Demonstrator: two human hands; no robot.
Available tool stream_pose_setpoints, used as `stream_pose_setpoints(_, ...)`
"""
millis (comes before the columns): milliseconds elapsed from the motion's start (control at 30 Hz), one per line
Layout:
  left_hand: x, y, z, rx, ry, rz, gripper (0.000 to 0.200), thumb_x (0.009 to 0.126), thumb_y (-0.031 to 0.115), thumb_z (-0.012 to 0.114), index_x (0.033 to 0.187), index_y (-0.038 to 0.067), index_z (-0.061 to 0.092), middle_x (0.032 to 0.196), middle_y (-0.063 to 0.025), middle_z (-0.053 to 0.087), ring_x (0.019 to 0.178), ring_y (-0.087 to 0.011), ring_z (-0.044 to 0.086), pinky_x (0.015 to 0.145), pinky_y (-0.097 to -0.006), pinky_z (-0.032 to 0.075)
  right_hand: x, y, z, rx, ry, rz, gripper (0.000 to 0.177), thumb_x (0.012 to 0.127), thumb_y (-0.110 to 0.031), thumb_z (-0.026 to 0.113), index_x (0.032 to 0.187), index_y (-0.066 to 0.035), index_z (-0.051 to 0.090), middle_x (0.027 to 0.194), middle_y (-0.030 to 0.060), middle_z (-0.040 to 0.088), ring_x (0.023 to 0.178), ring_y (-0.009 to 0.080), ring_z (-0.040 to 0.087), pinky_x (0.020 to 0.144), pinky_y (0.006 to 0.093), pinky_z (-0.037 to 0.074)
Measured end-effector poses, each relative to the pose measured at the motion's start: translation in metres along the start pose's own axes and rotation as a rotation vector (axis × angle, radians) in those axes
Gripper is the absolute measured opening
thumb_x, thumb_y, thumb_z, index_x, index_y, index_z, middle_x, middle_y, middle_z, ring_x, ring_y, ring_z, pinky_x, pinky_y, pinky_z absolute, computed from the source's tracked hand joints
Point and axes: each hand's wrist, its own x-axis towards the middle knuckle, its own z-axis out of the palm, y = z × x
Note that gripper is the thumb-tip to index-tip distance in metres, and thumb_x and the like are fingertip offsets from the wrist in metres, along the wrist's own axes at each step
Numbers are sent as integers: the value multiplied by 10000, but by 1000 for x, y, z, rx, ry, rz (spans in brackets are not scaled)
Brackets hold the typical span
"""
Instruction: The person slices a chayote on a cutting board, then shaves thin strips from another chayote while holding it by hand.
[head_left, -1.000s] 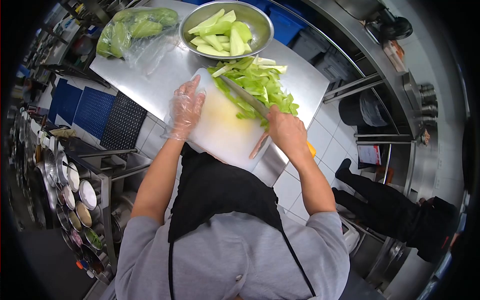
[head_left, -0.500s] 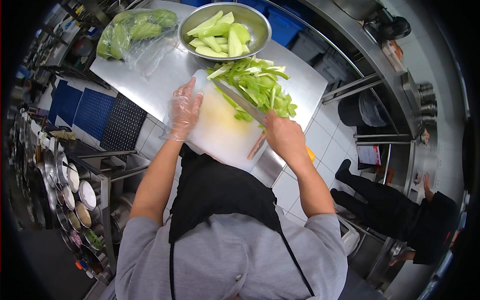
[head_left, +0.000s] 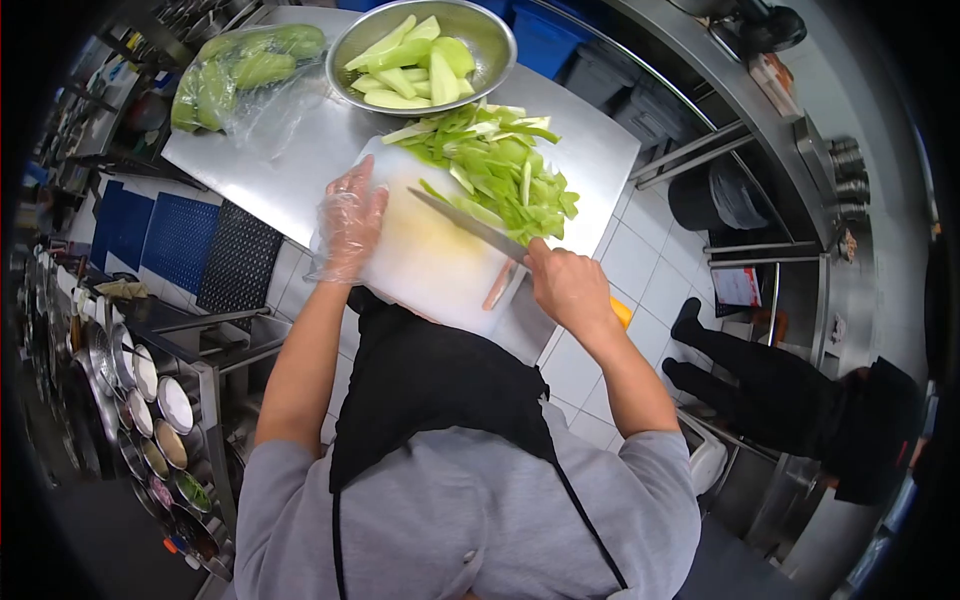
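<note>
My right hand [head_left: 568, 285] is closed round the handle of a knife [head_left: 468, 224], whose blade lies over the white cutting board [head_left: 410, 262], beside a thin green strip. My left hand [head_left: 352, 222], in a clear plastic glove, rests at the board's left side with its fingers apart and holds nothing. A heap of sliced green vegetable [head_left: 505, 165] covers the board's far right part and spills onto the steel table [head_left: 225, 165]. Behind it stands a metal bowl [head_left: 505, 60] with several large pale green pieces [head_left: 442, 78].
A clear bag of green vegetables [head_left: 240, 75] lies at the table's far left. At the right, a person in black [head_left: 790, 390] is near a steel counter. Shelving with several small bowls [head_left: 172, 402] stands at the left. A black bin [head_left: 700, 205] is beyond the table's right edge.
The knife blade has moved away from the heap toward the middle of the board. The table and its contents appear shifted slightly left and up in view. The other person's arm has moved.
</note>
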Motion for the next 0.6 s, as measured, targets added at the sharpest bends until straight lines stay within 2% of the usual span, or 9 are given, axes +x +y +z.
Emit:
stream_pose_setpoints(33, 0, 1, 0, 5, -1, 6, 528, 929, 206, 663, 1422, 44, 561, 1286, -200, 660, 1162, -402, 588, 1029, -493, 463, 1, 7, 3, 5, 60, -8, 154, 982, -211, 587, 983, -56, 582, 688, 198, 669, 639, 430, 668, 636, 556, 530)
stream_pose_setpoints(167, -1, -3, 2, 56, -5, 31, 532, 924, 209, 672, 1425, 65, 567, 1289, -188, 663, 1170, -392, 590, 1031, -488, 469, 14, 29, -5, -29, 82, 70, 148, 985, -215, 589, 966, -68, 576, 687, 179, 670, 636, 420, 666, 614, 539, 524)
stream_pose_setpoints(367, 0, -2, 4, 33, -3, 34, 543, 910, 196, 687, 1430, 86, 572, 1280, -179, 671, 1161, -388, 601, 1028, -482, 483, 36, 59, -15, -83, 103, -42, 167, 993, -225, 586, 942, -67, 568, 704, 173, 676, 653, 404, 671, 625, 524, 523)
stream_pose_setpoints(467, -2, -8, 6, 45, 5, 45, 552, 905, 194, 691, 1434, 90, 570, 1274, -185, 673, 1157, -388, 604, 1027, -480, 485, 46, 70, -17, -137, 119, -60, 130, 965, -207, 598, 931, -82, 616, 689, 156, 682, 650, 378, 693, 615, 504, 544)
stream_pose_setpoints(600, -4, -15, 13, 78, -4, 11, 580, 889, 227, 711, 1437, 98, 569, 1283, -190, 669, 1161, -391, 604, 1037, -480, 481, 50, 69, -25, -111, 62, -25, 190, 997, -244, 587, 967, -57, 588, 751, 170, 700, 706, 393, 687, 669, 509, 532)
